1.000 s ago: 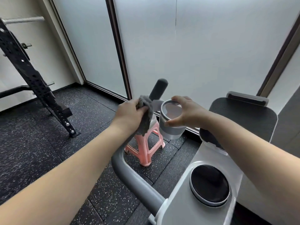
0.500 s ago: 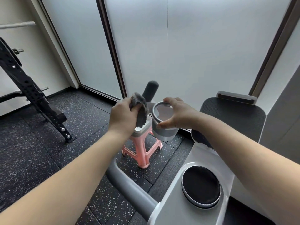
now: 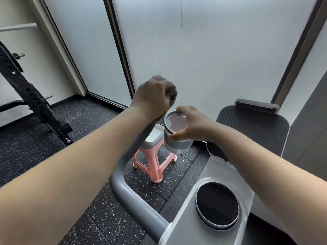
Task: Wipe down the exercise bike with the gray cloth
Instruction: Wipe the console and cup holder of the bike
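The exercise bike's white console [image 3: 184, 218] with a round black dial [image 3: 217, 205] fills the lower right. Its grey handlebar [image 3: 127, 191] curves up toward the centre. My left hand [image 3: 152, 98] is closed over the top end of that handlebar with the gray cloth [image 3: 173, 96] bunched in it; the handle tip is hidden under hand and cloth. My right hand [image 3: 190, 126] grips the rim of the bike's grey round cup holder [image 3: 177, 138], just right of the handlebar.
A pink stool [image 3: 155, 167] stands on the black speckled floor [image 3: 88, 218] below the hands. A black weight rack [image 3: 30, 96] leans at the left. A dark mesh seat back [image 3: 256, 128] is at the right. Frosted glass panels [image 3: 212, 50] close off the back.
My left hand has slid up the handlebar with the cloth and now covers its dark tip. My right hand has stayed on the cup holder.
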`<state>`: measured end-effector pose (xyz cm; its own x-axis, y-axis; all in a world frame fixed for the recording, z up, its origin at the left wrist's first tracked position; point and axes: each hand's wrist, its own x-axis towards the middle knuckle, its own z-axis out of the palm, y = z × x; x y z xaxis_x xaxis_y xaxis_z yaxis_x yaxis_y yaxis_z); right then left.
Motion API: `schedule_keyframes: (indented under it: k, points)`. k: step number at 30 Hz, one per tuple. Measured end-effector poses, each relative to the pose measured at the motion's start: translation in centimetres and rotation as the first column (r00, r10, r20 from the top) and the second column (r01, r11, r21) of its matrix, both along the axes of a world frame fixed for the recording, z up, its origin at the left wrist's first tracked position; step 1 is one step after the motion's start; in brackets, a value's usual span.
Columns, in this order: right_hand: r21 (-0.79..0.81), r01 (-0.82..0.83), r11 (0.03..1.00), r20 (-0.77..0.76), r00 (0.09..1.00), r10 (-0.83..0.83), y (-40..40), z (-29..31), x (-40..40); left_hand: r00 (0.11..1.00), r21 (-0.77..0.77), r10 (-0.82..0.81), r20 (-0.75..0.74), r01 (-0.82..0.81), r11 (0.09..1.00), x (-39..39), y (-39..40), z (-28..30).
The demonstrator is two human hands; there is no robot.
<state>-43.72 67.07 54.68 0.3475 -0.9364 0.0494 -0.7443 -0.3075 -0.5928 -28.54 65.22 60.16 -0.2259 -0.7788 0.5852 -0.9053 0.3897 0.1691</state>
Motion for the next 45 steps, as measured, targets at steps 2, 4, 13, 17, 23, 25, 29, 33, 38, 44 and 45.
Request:
schedule_keyframes:
  k: [2, 4, 13, 17, 23, 25, 29, 33, 38, 44, 45]
  points:
    - [-0.002, -0.002, 1.0, -0.002, 1.0, 0.002, 0.1, 0.1, 0.0, 0.989, 0.248, 0.127, -0.071, -0.106, 0.963, -0.1, -0.9, 2.1]
    - [0.0, -0.002, 1.0, 0.003, 1.0, 0.002, 0.2, 0.2, 0.0, 0.962, 0.486, 0.198, -0.187, -0.084, 0.87, 0.1, -1.7, 3.3]
    - [0.001, -0.006, 1.0, 0.009, 1.0, 0.006, 0.3, 0.2, -0.1, 0.909, 0.176, 0.173, -0.379, -0.112, 0.978, 1.5, 2.4, -1.5]
    - [0.005, -0.008, 1.0, 0.008, 1.0, 0.008, 0.4, 0.3, -0.1, 0.926, 0.17, 0.197, -0.323, -0.148, 0.974, 1.4, 3.3, -4.5]
    - [0.004, -0.007, 1.0, 0.017, 1.0, 0.006, 0.3, 0.2, -0.1, 0.952, 0.53, 0.293, -0.082, -0.207, 0.823, 6.9, 6.1, -4.1]
    - [0.002, -0.004, 1.0, 0.017, 1.0, 0.004, 0.3, 0.2, -0.1, 0.948, 0.528, 0.247, -0.201, -0.108, 0.842, 6.7, 5.9, -3.1]
    - [0.0, -0.001, 1.0, 0.025, 1.0, 0.001, 0.2, 0.2, -0.1, 0.93, 0.43, 0.257, -0.263, -0.125, 0.894, 3.4, 4.6, -4.8]
    - [0.0, -0.003, 1.0, 0.018, 1.0, 0.003, 0.3, 0.2, -0.1, 0.928, 0.368, 0.349, -0.134, -0.28, 0.887, 4.0, 5.9, -6.2]
    - [-0.003, -0.003, 1.0, 0.021, 1.0, 0.003, 0.4, 0.2, -0.1, 0.918, 0.581, 0.261, 0.3, -0.393, 0.713, 8.3, 8.0, -4.6]
    - [0.003, -0.001, 1.0, 0.024, 1.0, 0.001, 0.3, 0.2, -0.1, 0.962, 0.521, 0.268, 0.057, -0.258, 0.813, 5.1, 6.7, -4.0]
    - [0.002, -0.001, 1.0, 0.021, 1.0, 0.001, 0.3, 0.2, -0.1, 0.953, 0.466, 0.296, 0.063, -0.291, 0.835, 4.4, 6.7, -4.6]
